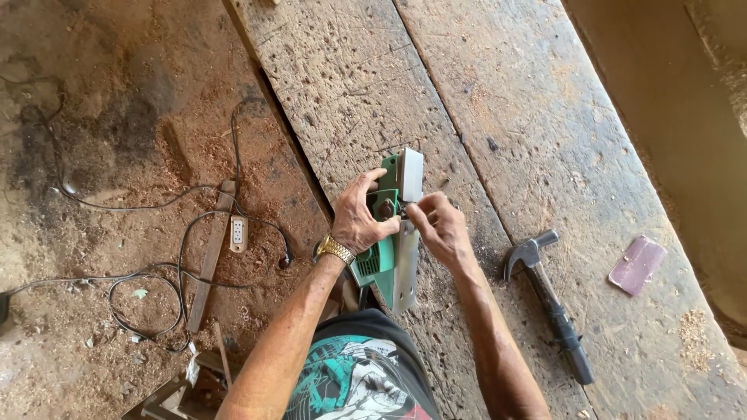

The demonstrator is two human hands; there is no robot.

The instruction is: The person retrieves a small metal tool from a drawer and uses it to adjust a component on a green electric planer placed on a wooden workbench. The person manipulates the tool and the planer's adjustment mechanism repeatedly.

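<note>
Green planer (387, 233) gripped by curled left hand (359, 215); right hand (438, 225) fingertips pinched at its blade area.

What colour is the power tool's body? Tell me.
Green, with grey metal plates; the head view shows the power tool best.

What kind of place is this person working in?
Most likely a rough woodworking shop. Both hands, left hand and right hand, hold a green electric planer over a scarred plank bench; a hammer lies beside it, and sawdust covers the dirt floor.
</note>
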